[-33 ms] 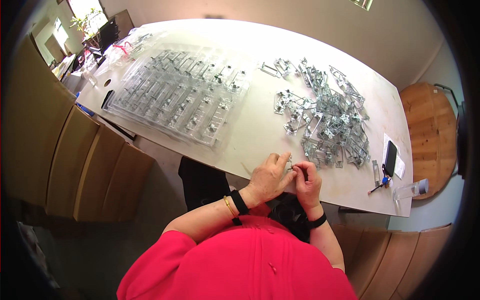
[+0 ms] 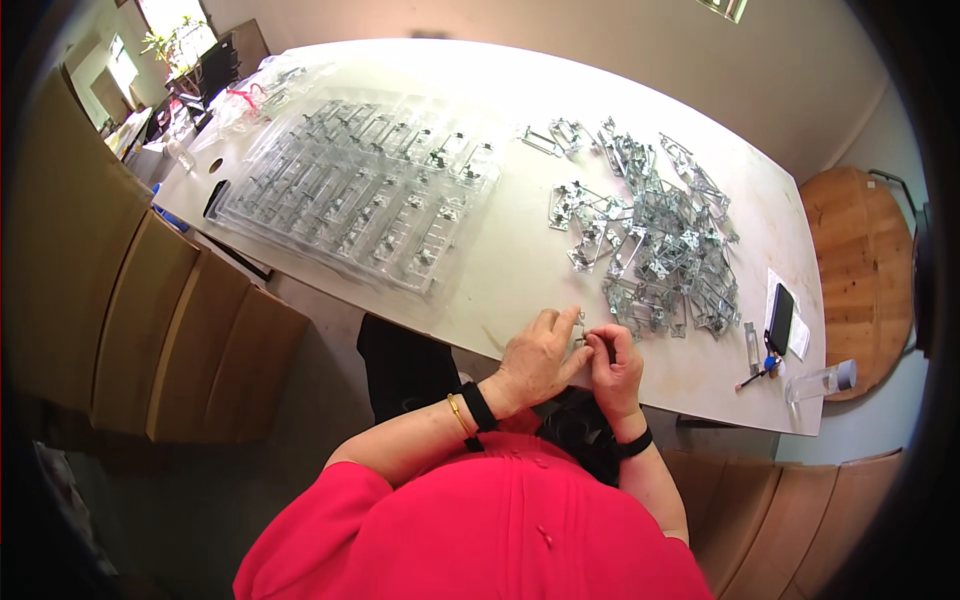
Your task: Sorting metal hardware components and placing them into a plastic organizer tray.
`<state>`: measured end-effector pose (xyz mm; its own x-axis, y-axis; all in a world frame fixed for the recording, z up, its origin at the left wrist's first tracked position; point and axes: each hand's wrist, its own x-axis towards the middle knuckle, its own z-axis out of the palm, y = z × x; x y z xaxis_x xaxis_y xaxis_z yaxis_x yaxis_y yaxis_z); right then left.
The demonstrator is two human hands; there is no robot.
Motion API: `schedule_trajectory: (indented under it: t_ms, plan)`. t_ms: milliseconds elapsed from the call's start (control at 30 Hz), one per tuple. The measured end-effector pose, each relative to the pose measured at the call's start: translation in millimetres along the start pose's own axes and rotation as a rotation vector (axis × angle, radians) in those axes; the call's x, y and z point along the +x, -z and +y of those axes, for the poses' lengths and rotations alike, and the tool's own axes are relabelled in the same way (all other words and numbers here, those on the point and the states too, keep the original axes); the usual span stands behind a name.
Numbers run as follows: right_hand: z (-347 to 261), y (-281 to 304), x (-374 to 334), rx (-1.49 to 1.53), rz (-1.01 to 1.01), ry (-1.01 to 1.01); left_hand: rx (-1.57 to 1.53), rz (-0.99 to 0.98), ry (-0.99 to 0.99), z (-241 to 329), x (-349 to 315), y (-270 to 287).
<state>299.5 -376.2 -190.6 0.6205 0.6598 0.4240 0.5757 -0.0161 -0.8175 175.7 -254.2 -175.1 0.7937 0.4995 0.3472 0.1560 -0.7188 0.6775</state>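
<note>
Metal brackets saw heaped on the right half of the bench, overlapping at all angles, with a few apart at the left of the heap. Noticed a round wooden board upright past the right end, bearing near its top a pale label too small to read. Found a clear plastic tray on the left half, holding more brackets in rows of compartments. Saw the left hand and right hand close together at the near edge, just below the heap. Spotted a clear bottle with a greyish lid at the near right corner, and near it a black phone on white paper; could not make out any print there. Lastly saw a small metal piece gripped between thumb and forefinger of the left, with the right fingers pinched on its near end; could not tell its full shape behind the fingers.
</note>
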Motion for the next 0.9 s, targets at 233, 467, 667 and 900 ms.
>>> schedule_trajectory:
  t_ms: [233, 467, 667, 900]
  plan:
    - [1.0, -0.2, -3.8, 0.017, 0.047, -0.1, 0.073, 0.067, -0.119, -1.1, -4.6, -4.8]
    - [10.1, -2.1, -2.7, -0.101, 0.11, -0.032, 0.19, 0.086, -0.119, -17.3, 1.9, -0.9]
    - [7.2, -1.1, -3.9, -0.189, 0.088, 0.065, 0.083, 0.179, -0.136, -22.0, -1.0, -2.1]
    - [-3.9, -8.2, -6.3, 0.019, 0.107, -0.021, -0.006, 0.204, -0.141, -25.6, -1.1, -1.6]
